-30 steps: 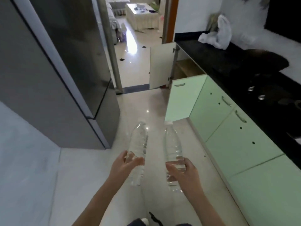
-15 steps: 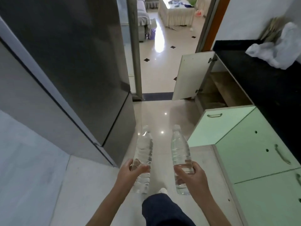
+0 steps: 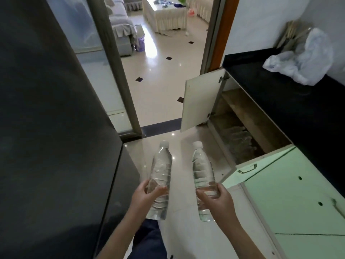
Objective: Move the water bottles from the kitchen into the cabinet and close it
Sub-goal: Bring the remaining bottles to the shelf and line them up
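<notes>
Since both were meant for the open cabinet (image 3: pixel 242 113), my left hand (image 3: pixel 143 195) wrapped one water bottle (image 3: pixel 161 171), right hand (image 3: pixel 218 200) the other bottle (image 3: pixel 202 171), caps forward, ready to shelve.

Light: daylight from the far room, upper centre; kitchen dim.
Glare: bright white patch on the floor (image 3: pixel 149 47) beyond the doorway; small pinpoint reflections nearer.
Dark areas: fridge (image 3: pixel 46 128), left, and counter (image 3: pixel 280 101), right, nearly black, detail lost. Cabinet (image 3: pixel 240 135) interior murky.
Focus: soft overall, slight smear; left bottle (image 3: pixel 161 174) and right bottle (image 3: pixel 202 174) clearest.
Distortion: wide-angle bending of straight lines at the edges.
</notes>
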A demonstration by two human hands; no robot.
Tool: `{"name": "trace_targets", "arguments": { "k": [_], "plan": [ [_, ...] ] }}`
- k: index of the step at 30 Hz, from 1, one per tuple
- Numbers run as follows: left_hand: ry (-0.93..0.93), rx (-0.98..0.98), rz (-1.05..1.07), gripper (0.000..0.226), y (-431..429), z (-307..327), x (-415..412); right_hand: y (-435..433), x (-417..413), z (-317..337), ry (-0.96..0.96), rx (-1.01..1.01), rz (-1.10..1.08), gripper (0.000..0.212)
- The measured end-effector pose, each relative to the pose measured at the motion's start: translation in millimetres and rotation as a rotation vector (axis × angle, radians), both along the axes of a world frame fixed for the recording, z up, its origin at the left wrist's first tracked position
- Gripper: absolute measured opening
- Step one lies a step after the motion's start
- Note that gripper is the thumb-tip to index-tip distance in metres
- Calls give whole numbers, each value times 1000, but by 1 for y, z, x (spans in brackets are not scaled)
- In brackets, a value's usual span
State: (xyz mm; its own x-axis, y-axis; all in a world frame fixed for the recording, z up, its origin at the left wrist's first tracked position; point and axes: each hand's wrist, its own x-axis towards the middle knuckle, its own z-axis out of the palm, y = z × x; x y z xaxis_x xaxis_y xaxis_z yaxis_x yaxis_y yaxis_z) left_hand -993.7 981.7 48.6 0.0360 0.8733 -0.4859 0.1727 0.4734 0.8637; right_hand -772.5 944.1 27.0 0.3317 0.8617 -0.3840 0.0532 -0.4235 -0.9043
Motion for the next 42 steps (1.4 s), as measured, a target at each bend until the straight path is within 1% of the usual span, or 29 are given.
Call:
{"name": "trace_targets", "arguments": {
  "k": [1,3,4,5,7,9,10,13,14,17,21,24,30,33,39,41,42],
  "plan": [
    [-2,-2,-35,36,27,-3,-2,18,-5,-2,-5,2,-33,31],
    [-15,-21,-110,61,82,0,-2,55,-13,-2,-8,11,-116,32],
    [-18,-31,-146,68,110,1,-1,74,-15,1,-3,18,-157,32],
    [-11,-36,-183,70,139,3,1,91,-17,6,4,19,-201,32],
    [-8,-27,-240,68,194,11,7,121,-18,15,12,26,-293,31],
    [5,12,-317,62,243,16,19,145,-16,23,18,26,-373,30],
    [17,26,-353,55,263,19,27,155,-14,25,21,17,-409,31],
    [17,13,-424,26,308,20,55,181,-2,24,36,-24,-521,31],
    [24,2,-441,24,320,17,64,188,4,21,38,-39,-557,29],
    [25,-81,-511,40,355,-3,94,215,24,7,35,-83,-638,28],
    [20,-161,-577,27,395,-22,134,262,63,-8,30,-131,-687,21],
    [24,-203,-615,27,431,-22,162,298,91,-12,12,-171,-702,21],
    [8,-206,-670,26,514,-11,218,357,139,-2,28,-108,-774,24],
    [9,-196,-735,27,547,-12,240,379,149,-3,86,-115,-861,25],
    [71,-291,-929,31,605,-52,284,420,149,-44,60,-196,-1074,22],
    [111,-304,-998,36,623,-72,299,434,148,-62,84,-191,-1141,21],
    [140,-302,-1030,35,630,-83,306,440,148,-71,110,-185,-1167,20]
  ]
}}
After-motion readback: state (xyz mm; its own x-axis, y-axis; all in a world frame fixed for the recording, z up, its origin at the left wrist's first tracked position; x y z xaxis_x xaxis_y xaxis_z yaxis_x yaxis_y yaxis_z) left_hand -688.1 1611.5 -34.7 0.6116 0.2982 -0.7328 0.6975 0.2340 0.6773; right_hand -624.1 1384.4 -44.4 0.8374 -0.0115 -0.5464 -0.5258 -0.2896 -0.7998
